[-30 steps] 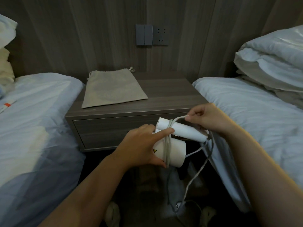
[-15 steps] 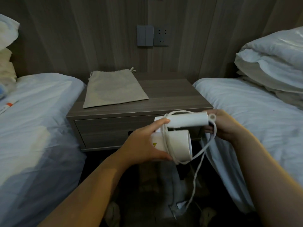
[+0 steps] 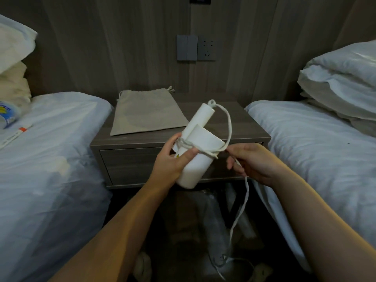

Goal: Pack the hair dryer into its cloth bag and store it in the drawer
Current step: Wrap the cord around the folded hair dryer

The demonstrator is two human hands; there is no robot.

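Observation:
My left hand grips the white folded hair dryer in front of the nightstand, its handle pointing up and away. Its white cord loops from the handle's end, crosses the barrel in a few turns, and runs through my right hand, which pinches it just right of the dryer. The rest of the cord hangs down to the floor. The beige drawstring cloth bag lies flat on the nightstand top, behind the dryer. The drawer below is closed.
The wooden nightstand stands between two beds with white sheets, one at the left and one at the right. Pillows are stacked at the right. A wall switch and socket sit above. Dim clutter lies on the floor.
The dryer has turned from lying level to pointing up and away. My right hand left the handle's end and dropped lower, now pinching the cord beside the barrel.

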